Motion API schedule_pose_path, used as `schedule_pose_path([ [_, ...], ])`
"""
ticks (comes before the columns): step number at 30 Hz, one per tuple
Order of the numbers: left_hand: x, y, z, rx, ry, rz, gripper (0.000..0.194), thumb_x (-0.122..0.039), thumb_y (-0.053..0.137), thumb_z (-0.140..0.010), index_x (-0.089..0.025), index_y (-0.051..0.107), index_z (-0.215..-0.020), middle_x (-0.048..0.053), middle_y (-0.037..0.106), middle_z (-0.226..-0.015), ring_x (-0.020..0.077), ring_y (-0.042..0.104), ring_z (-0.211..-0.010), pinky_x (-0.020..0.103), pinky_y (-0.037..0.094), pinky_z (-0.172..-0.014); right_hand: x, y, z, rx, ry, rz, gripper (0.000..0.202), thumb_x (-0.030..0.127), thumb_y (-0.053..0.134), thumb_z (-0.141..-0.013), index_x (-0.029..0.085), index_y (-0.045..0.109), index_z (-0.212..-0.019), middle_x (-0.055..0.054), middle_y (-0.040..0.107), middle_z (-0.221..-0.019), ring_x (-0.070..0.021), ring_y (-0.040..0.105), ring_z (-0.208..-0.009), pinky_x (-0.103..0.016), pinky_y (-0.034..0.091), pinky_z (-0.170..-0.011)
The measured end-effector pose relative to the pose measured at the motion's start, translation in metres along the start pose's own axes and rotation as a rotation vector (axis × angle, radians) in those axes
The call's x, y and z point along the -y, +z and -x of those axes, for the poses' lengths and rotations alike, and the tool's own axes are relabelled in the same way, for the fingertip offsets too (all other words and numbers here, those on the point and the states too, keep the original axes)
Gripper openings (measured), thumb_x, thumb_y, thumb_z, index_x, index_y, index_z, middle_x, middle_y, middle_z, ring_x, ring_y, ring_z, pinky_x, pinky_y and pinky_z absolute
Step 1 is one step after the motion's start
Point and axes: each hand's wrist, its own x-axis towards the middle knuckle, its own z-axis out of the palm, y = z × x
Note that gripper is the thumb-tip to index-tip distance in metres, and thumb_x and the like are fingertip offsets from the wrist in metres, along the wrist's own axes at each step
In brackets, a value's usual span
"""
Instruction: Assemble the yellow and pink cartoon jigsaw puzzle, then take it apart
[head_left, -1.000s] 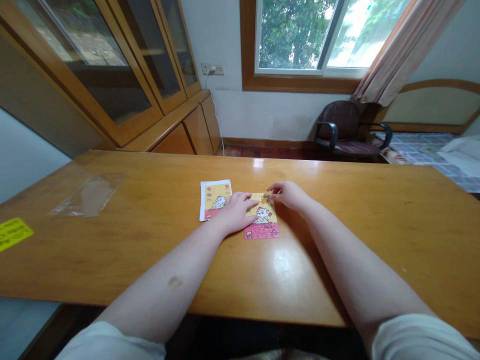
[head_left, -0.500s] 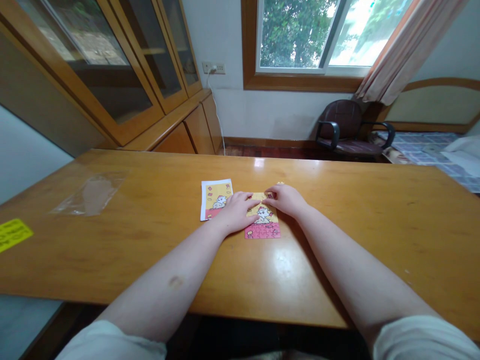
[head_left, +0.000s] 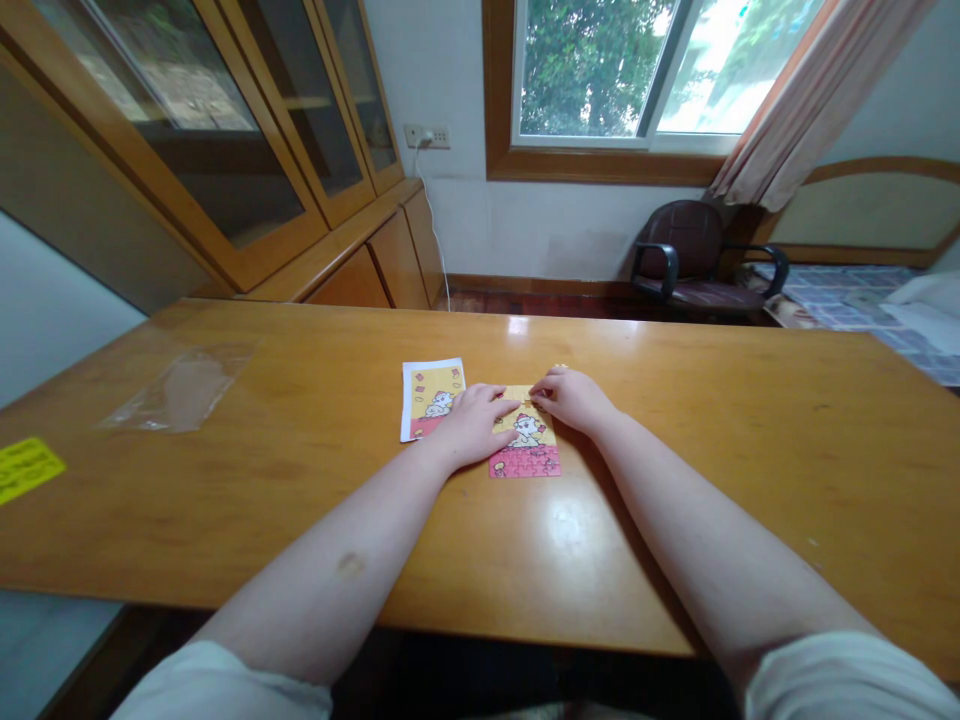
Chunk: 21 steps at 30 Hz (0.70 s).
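Note:
A jigsaw puzzle (head_left: 525, 462) with a white cartoon animal on yellow and pink lies on the table in front of me. Across its left side rests my left hand (head_left: 472, 425), fingers spread and pressing flat on it. My right hand (head_left: 574, 398) is at the upper right corner, thumb and fingertips pinched together on a small puzzle piece, mostly hidden by the fingers. A small gap shows in the yellow part beside those fingertips. Partly behind my left hand is a printed picture sheet (head_left: 431, 385) with the same design.
The wooden table (head_left: 300, 480) spreads out on all sides. A clear plastic bag (head_left: 187, 390) and a yellow label (head_left: 30, 470) lie at the left. Just beyond my right hand, a bit of yellow puzzle piece (head_left: 561, 367) shows. An office chair (head_left: 686, 255) stands past the far edge.
My right fingertips have drawn closer together and shifted slightly at the puzzle's upper right, where a small gap is now seen. My left hand stays in place.

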Motion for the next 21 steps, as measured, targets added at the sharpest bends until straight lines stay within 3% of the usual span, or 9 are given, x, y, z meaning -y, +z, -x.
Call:
schedule_pose_path([
  [9,0.001,0.001,0.000,-0.007,0.001,-0.002,0.051,-0.049,0.056,-0.082,-0.028,0.058,-0.128,0.010,0.048,-0.137,0.0302,0.041,-0.124,0.047,0.033,-0.106,0.005,0.000,0.000,0.006,0.042,-0.015,0.019,0.026,0.057,-0.084,0.021,0.074,-0.090,-0.006,0.067,-0.089,-0.0160,0.060,-0.081,-0.024,0.042,-0.073],
  [15,0.000,-0.001,0.000,0.003,-0.007,0.009,0.052,-0.048,0.056,-0.083,-0.027,0.057,-0.129,0.011,0.048,-0.137,0.0303,0.041,-0.125,0.048,0.032,-0.106,-0.015,-0.001,-0.002,-0.212,0.375,0.036,0.028,0.023,0.047,-0.088,0.018,0.072,-0.099,-0.010,0.066,-0.102,-0.0204,0.061,-0.092,-0.029,0.043,-0.081],
  [18,0.000,0.000,0.000,0.004,-0.012,0.009,0.051,-0.048,0.056,-0.083,-0.028,0.056,-0.130,0.010,0.047,-0.138,0.0305,0.040,-0.126,0.048,0.032,-0.107,-0.026,-0.002,-0.003,-0.166,0.481,0.095,0.031,0.024,0.045,-0.089,0.018,0.071,-0.104,-0.012,0.065,-0.105,-0.0230,0.061,-0.093,-0.032,0.043,-0.080],
  [21,0.000,0.000,0.000,0.003,-0.013,0.012,0.051,-0.048,0.056,-0.082,-0.028,0.056,-0.130,0.009,0.048,-0.138,0.0301,0.040,-0.126,0.048,0.032,-0.107,-0.030,0.000,-0.004,-0.132,0.478,0.097,0.033,0.035,0.045,-0.091,0.021,0.069,-0.109,-0.012,0.063,-0.106,-0.0239,0.061,-0.094,-0.033,0.043,-0.081],
])
